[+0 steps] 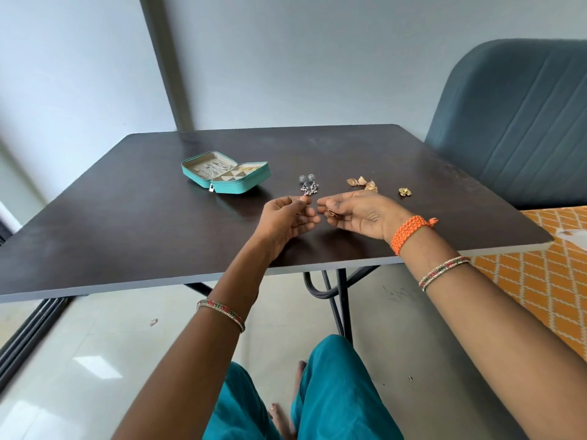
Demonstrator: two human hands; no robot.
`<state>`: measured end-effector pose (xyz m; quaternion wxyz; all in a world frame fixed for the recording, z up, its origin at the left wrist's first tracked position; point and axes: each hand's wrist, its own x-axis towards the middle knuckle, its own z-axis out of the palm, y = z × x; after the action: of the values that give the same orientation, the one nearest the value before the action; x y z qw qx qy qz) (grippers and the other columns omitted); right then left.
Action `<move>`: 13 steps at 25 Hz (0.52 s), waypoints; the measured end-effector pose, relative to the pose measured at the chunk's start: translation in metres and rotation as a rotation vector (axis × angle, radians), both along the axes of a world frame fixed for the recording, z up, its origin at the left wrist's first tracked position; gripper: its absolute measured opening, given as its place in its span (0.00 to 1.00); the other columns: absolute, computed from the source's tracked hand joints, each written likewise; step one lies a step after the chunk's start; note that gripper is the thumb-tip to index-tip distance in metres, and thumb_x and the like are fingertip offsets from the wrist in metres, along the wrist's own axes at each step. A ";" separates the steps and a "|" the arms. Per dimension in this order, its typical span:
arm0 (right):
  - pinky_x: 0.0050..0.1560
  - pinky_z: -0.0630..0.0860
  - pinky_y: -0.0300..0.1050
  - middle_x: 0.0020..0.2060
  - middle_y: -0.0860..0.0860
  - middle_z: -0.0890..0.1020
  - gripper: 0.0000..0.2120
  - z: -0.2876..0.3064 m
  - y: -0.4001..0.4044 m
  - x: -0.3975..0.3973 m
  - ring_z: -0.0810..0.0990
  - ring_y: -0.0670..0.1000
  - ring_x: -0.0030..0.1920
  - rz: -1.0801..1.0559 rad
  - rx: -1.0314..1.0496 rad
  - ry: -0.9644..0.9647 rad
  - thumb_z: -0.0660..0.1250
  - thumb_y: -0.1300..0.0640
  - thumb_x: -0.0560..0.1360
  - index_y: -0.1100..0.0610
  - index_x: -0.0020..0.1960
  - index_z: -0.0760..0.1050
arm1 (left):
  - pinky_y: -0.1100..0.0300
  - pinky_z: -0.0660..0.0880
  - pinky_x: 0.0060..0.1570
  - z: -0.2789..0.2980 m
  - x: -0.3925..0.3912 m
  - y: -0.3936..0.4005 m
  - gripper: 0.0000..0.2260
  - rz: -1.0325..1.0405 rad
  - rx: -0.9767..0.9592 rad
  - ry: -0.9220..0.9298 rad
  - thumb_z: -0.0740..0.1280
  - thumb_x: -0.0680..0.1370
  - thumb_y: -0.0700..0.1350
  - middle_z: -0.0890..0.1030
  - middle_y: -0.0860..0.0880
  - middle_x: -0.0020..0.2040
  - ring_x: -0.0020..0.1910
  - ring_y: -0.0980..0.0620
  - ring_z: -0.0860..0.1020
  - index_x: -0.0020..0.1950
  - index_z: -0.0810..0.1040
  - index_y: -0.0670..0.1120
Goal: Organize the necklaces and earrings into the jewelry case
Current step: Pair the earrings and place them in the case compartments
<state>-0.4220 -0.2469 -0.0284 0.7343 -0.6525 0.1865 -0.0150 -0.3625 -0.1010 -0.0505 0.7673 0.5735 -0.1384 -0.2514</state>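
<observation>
At the far left of the dark counter (127, 198) we see the teal jewelry case (226, 176) lying open, its zipper pull hanging at the near edge; silvery chains lie in its left half and something gold shows in a right-hand compartment, though we cannot tell the pieces apart. Moving right, a pair of silver earrings (308, 184) rests on the counter just beyond the two hands. The left hand (287, 219) is raised over the counter, palm turned inward, its thumb and forefinger drawn close together on a small piece (297, 199) that is too small for us to identify. Just beside it, the right hand (359, 214) has its fingers (327, 203) curled, and a small gold earring (333, 214) sits within them. Past the right hand, a cluster of gold earrings (362, 183) lies on the counter, and a single gold flower-shaped piece (404, 192) lies apart, further right. An orange braided band (409, 231) wraps the right wrist, with beaded bangles (443, 272) on both forearms. At the far right stands a blue-grey chair (521, 122) and an orange patterned bed cover (546, 281).
</observation>
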 end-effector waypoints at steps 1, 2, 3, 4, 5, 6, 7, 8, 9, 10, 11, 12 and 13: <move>0.39 0.81 0.37 0.42 0.57 0.81 0.12 0.002 0.001 0.000 0.80 0.49 0.42 0.017 -0.011 -0.002 0.60 0.73 0.76 0.69 0.58 0.75 | 0.66 0.77 0.29 0.000 -0.001 0.000 0.09 0.011 0.037 -0.028 0.59 0.81 0.39 0.79 0.50 0.26 0.27 0.55 0.80 0.43 0.74 0.42; 0.41 0.81 0.37 0.43 0.58 0.81 0.12 0.003 0.002 0.000 0.81 0.50 0.43 0.030 -0.059 -0.004 0.61 0.74 0.75 0.69 0.57 0.75 | 0.66 0.77 0.29 -0.001 -0.001 0.000 0.10 0.033 0.095 -0.072 0.58 0.82 0.39 0.79 0.50 0.26 0.27 0.55 0.80 0.42 0.75 0.42; 0.41 0.81 0.38 0.44 0.59 0.81 0.12 0.004 0.004 0.000 0.81 0.50 0.43 0.035 -0.149 -0.008 0.61 0.75 0.74 0.68 0.55 0.76 | 0.65 0.77 0.30 -0.002 -0.001 0.000 0.11 0.072 0.182 -0.143 0.58 0.82 0.39 0.79 0.49 0.28 0.29 0.54 0.80 0.41 0.75 0.43; 0.41 0.82 0.38 0.46 0.60 0.82 0.12 0.005 0.006 0.000 0.82 0.50 0.42 0.027 -0.252 -0.020 0.62 0.75 0.74 0.66 0.53 0.77 | 0.64 0.78 0.32 -0.004 0.002 0.000 0.11 0.119 0.279 -0.231 0.59 0.81 0.39 0.79 0.48 0.29 0.31 0.54 0.79 0.40 0.77 0.44; 0.40 0.82 0.38 0.47 0.61 0.82 0.12 0.005 0.009 0.000 0.82 0.50 0.41 0.012 -0.345 -0.045 0.62 0.76 0.74 0.64 0.51 0.77 | 0.61 0.77 0.35 -0.006 0.004 0.001 0.11 0.165 0.368 -0.322 0.62 0.80 0.40 0.79 0.48 0.31 0.33 0.53 0.78 0.40 0.79 0.46; 0.41 0.82 0.40 0.46 0.61 0.82 0.12 0.004 0.010 0.000 0.83 0.52 0.41 -0.006 -0.412 -0.082 0.62 0.76 0.74 0.62 0.49 0.77 | 0.60 0.75 0.38 -0.006 0.006 0.002 0.10 0.192 0.422 -0.391 0.64 0.78 0.41 0.78 0.47 0.32 0.34 0.53 0.76 0.39 0.81 0.48; 0.42 0.83 0.44 0.44 0.60 0.83 0.13 0.003 0.012 0.000 0.83 0.54 0.41 -0.018 -0.466 -0.130 0.63 0.75 0.73 0.60 0.48 0.77 | 0.59 0.74 0.39 -0.005 0.006 0.005 0.09 0.199 0.444 -0.429 0.66 0.77 0.42 0.78 0.46 0.33 0.35 0.52 0.73 0.40 0.82 0.49; 0.44 0.82 0.49 0.42 0.59 0.84 0.14 0.001 0.013 0.001 0.84 0.55 0.43 -0.030 -0.521 -0.182 0.65 0.74 0.73 0.56 0.47 0.77 | 0.59 0.73 0.39 -0.004 0.005 0.007 0.07 0.195 0.440 -0.441 0.67 0.77 0.42 0.78 0.45 0.35 0.36 0.52 0.72 0.41 0.83 0.49; 0.47 0.82 0.52 0.40 0.56 0.85 0.15 -0.001 0.014 0.001 0.84 0.55 0.44 -0.045 -0.579 -0.225 0.67 0.73 0.72 0.52 0.47 0.77 | 0.60 0.74 0.39 -0.001 0.002 0.010 0.05 0.187 0.416 -0.433 0.68 0.77 0.42 0.78 0.45 0.37 0.37 0.52 0.72 0.44 0.84 0.48; 0.48 0.82 0.53 0.39 0.54 0.85 0.17 -0.003 0.015 0.001 0.85 0.54 0.44 -0.061 -0.634 -0.261 0.69 0.71 0.71 0.49 0.48 0.77 | 0.60 0.75 0.39 0.001 0.001 0.012 0.04 0.185 0.386 -0.417 0.68 0.76 0.42 0.79 0.44 0.38 0.37 0.53 0.73 0.46 0.84 0.45; 0.48 0.82 0.54 0.39 0.51 0.85 0.18 -0.004 0.017 0.002 0.85 0.53 0.44 -0.074 -0.684 -0.288 0.71 0.69 0.70 0.48 0.49 0.76 | 0.62 0.76 0.38 0.003 -0.002 0.015 0.05 0.199 0.362 -0.403 0.69 0.76 0.41 0.80 0.44 0.39 0.37 0.53 0.74 0.48 0.84 0.43; 0.48 0.82 0.54 0.39 0.50 0.84 0.18 -0.005 0.020 0.001 0.84 0.52 0.43 -0.089 -0.728 -0.305 0.72 0.68 0.69 0.48 0.51 0.75 | 0.64 0.76 0.38 0.004 -0.003 0.017 0.04 0.216 0.338 -0.390 0.69 0.76 0.40 0.80 0.44 0.39 0.37 0.54 0.75 0.48 0.83 0.42; 0.48 0.82 0.53 0.39 0.49 0.83 0.19 -0.005 0.024 0.001 0.84 0.52 0.43 -0.099 -0.756 -0.318 0.73 0.68 0.69 0.49 0.53 0.74 | 0.65 0.77 0.37 0.005 -0.006 0.019 0.03 0.225 0.304 -0.359 0.69 0.75 0.38 0.80 0.45 0.37 0.35 0.55 0.76 0.47 0.83 0.41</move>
<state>-0.4213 -0.2234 -0.0330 0.4610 -0.8561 0.0833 -0.2182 -0.3684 -0.0815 -0.0451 0.6584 0.7295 -0.1684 -0.0768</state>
